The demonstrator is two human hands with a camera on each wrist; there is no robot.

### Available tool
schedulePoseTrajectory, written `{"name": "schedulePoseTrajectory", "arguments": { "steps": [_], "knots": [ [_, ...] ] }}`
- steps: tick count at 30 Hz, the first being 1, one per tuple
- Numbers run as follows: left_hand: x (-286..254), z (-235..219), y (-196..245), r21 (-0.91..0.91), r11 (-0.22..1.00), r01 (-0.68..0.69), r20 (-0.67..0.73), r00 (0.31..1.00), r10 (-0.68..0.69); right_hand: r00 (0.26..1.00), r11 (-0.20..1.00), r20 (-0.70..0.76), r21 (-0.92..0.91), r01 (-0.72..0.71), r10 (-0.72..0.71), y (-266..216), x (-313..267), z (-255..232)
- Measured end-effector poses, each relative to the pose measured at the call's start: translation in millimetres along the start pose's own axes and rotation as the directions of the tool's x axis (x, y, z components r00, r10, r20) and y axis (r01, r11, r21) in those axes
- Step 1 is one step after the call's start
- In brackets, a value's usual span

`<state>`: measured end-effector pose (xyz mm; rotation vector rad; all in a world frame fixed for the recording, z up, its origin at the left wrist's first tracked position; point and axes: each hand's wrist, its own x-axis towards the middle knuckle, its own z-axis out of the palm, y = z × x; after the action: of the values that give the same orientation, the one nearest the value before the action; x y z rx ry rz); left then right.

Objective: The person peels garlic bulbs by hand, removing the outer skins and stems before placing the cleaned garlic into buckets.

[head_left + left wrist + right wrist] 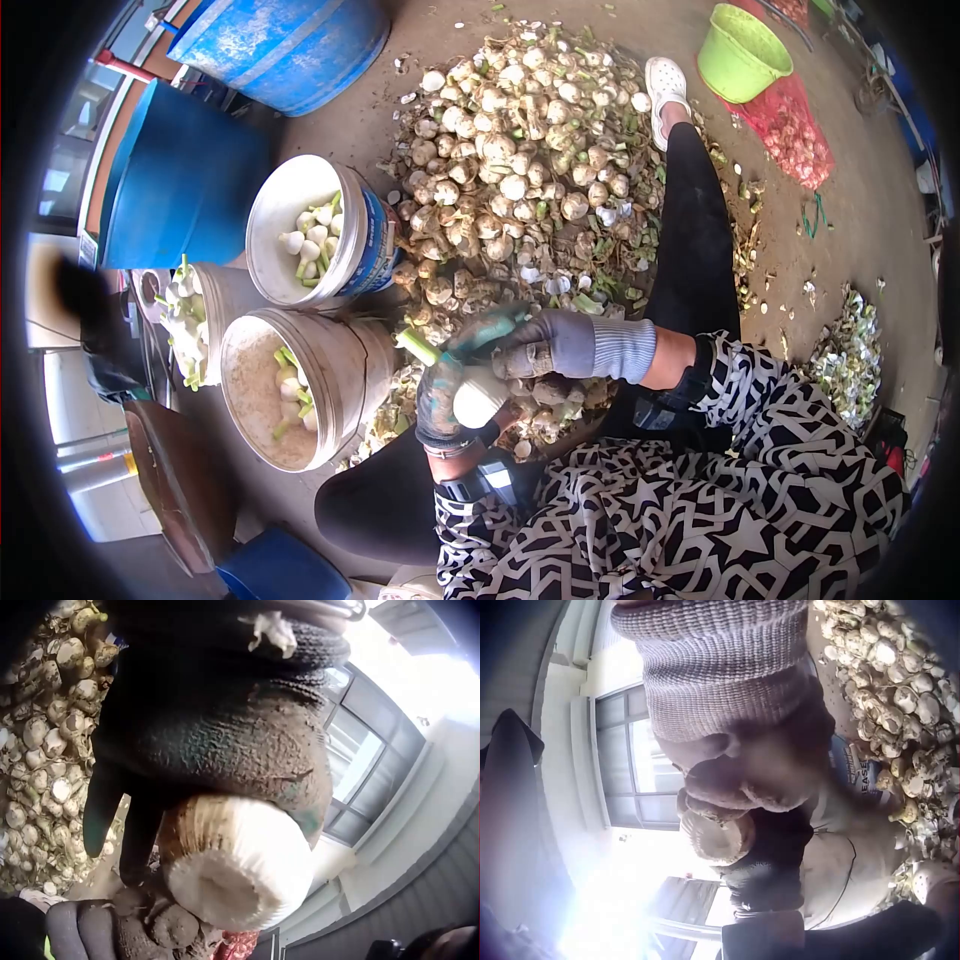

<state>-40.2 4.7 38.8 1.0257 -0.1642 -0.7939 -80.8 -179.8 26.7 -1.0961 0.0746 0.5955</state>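
Note:
My left hand (438, 385), in a soil-stained green glove, grips a garlic bulb (480, 398). A cut green stem stub pokes out above that glove. The bulb's flat root end faces the left wrist view, white on one side, with brown skin (184, 832) along the other. My right hand (545, 345), in a grey glove with a ribbed cuff, is curled against the bulb's edge. Its dirty fingertips (176, 926) pinch at the browner side. In the right wrist view the bulb (718, 836) shows just below the curled right fingers.
A large heap of unpeeled garlic (520, 150) lies ahead. To the left stand a white bucket (265, 240) and a dirty white bucket (250, 365), both holding peeled bulbs, near blue barrels (180, 180). A green bucket (740, 60) and red net sack (800, 140) are far right.

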Motion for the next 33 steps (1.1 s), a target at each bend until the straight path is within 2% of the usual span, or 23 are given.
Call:
{"name": "schedulePoseTrajectory", "arguments": {
  "steps": [1, 3, 4, 5, 6, 8, 11, 12, 13, 14, 15, 16, 17, 18, 19, 21, 22, 23, 24, 26, 28, 29, 33],
  "knots": [
    [4.0, -0.7, -2.7, 0.003, 1.0, 0.005, 0.002, 1.0, -0.005, 1.0, 1.0, -0.003, 0.005, 0.002, -0.002, 2.6, -3.0, 0.5],
    [18.9, 2.0, -4.8, -0.057, 0.988, -0.147, 0.107, 0.983, 0.152, 0.998, 0.994, 0.022, 0.09, -0.06, 0.058, 5.3, -11.7, -3.1],
    [25.0, 0.3, -5.3, -0.302, 0.943, -0.137, 0.278, 0.934, 0.225, 0.995, 0.984, 0.049, 0.151, -0.093, 0.086, 2.8, -22.5, -3.9],
    [28.6, -0.3, -9.3, -0.302, 0.943, -0.139, 0.277, 0.934, 0.226, 0.981, 0.98, 0.177, 0.166, -0.11, 0.08, 12.1, -27.8, -10.3],
    [30.7, 0.3, -15.0, -0.455, 0.876, -0.16, 0.2, 0.94, 0.275, 0.963, 0.984, 0.239, 0.092, -0.151, 0.126, 10.1, -36.8, -8.6],
    [35.9, -0.3, -17.0, -0.659, 0.735, -0.156, 0.103, 0.95, 0.294, 0.862, 0.979, 0.503, 0.197, -0.055, -0.053, 25.0, -48.3, -5.8],
    [41.4, -4.0, -24.7, -0.767, 0.602, -0.224, -0.195, 0.974, 0.114, 0.722, 0.919, 0.675, 0.364, -0.149, -0.15, 18.5, -58.7, 2.7],
    [40.8, -9.6, -25.8, -0.766, 0.602, -0.226, -0.195, 0.974, 0.117, 0.721, 0.976, 0.686, 0.206, -0.066, -0.096, 6.7, -57.7, -4.4],
    [38.9, -18.7, -25.4, -0.746, 0.612, -0.261, -0.274, 0.959, 0.075, 0.719, 0.978, 0.688, 0.2, -0.066, -0.092, 8.6, -53.5, -7.1],
    [38.8, -28.1, -21.6, -0.727, 0.62, -0.295, -0.351, 0.936, 0.034, 0.793, 0.981, 0.604, -0.189, 0.051, 0.075, 13.7, -45.9, -11.7],
    [40.5, -47.1, -6.3, -0.871, 0.285, -0.4, -0.456, 0.874, -0.168, 0.87, 0.82, 0.454, -0.561, 0.112, 0.191, 16.1, -39.8, -15.8],
    [35.9, -79.5, 3.1, -0.823, 0.212, -0.526, -0.542, 0.84, -0.021, 0.911, 0.433, 0.118, -0.898, -0.071, 0.395, 14.6, -31.5, -12.7],
    [3.3, -101.9, 14.1, -0.843, 0.41, -0.349, -0.223, 0.92, 0.323, 0.898, 0.103, -0.003, -0.993, -0.054, 0.441, 34.3, -18.5, -20.3],
    [-4.8, -78.4, 48.2, -0.721, 0.314, -0.618, -0.498, 0.777, 0.385, 0.895, -0.071, -0.087, -0.996, -0.062, 0.437, 65.4, -4.4, -38.8],
    [-21.4, -100.7, 59.2, -0.81, 0.349, -0.472, -0.247, 0.813, 0.527, 0.885, -0.068, -0.16, -0.987, -0.145, 0.438, 60.9, 8.5, -51.4],
    [-21.9, -82.1, 69.6, -0.654, 0.343, -0.674, -0.48, 0.721, 0.499, 0.911, -0.009, -0.284, -0.955, -0.295, 0.299, 62.4, 41.6, -80.4],
    [-12.1, -80.9, 59.2, -0.582, 0.451, -0.676, -0.486, 0.734, 0.473, 0.932, 0.17, -0.313, -0.924, -0.344, 0.184, 56.9, 55.4, -92.0],
    [-1.2, -79.1, 45.6, -0.501, 0.555, -0.664, -0.497, 0.746, 0.444, 0.9, 0.226, -0.425, -0.871, -0.436, 0.098, 64.5, 79.6, -104.6],
    [13.3, -63.8, 38.6, -0.494, 0.616, -0.614, -0.58, 0.76, 0.292, 0.881, 0.219, -0.47, -0.854, -0.471, 0.063, 72.9, 104.7, -118.5],
    [34.0, -56.4, 16.9, -0.495, 0.759, -0.422, -0.535, 0.837, 0.117, 0.862, 0.211, -0.506, -0.84, -0.5, 0.031, 74.2, 143.6, -128.7],
    [49.3, -58.7, -0.1, -0.496, 0.804, -0.328, -0.551, 0.834, 0.0, 0.764, 0.314, -0.576, -0.811, -0.493, -0.29, 60.4, 174.7, -120.6],
    [54.0, -62.0, -7.5, -0.488, 0.816, -0.309, -0.57, 0.821, -0.029, 0.761, 0.388, -0.616, -0.764, -0.515, -0.204, 47.9, 187.2, -118.9],
    [64.6, -79.3, -34.2, -0.335, 0.898, -0.287, -0.575, 0.817, 0.047, 0.691, 0.578, -0.687, -0.665, -0.473, -0.225, 78.6, 255.5, -154.8]
  ]
}}
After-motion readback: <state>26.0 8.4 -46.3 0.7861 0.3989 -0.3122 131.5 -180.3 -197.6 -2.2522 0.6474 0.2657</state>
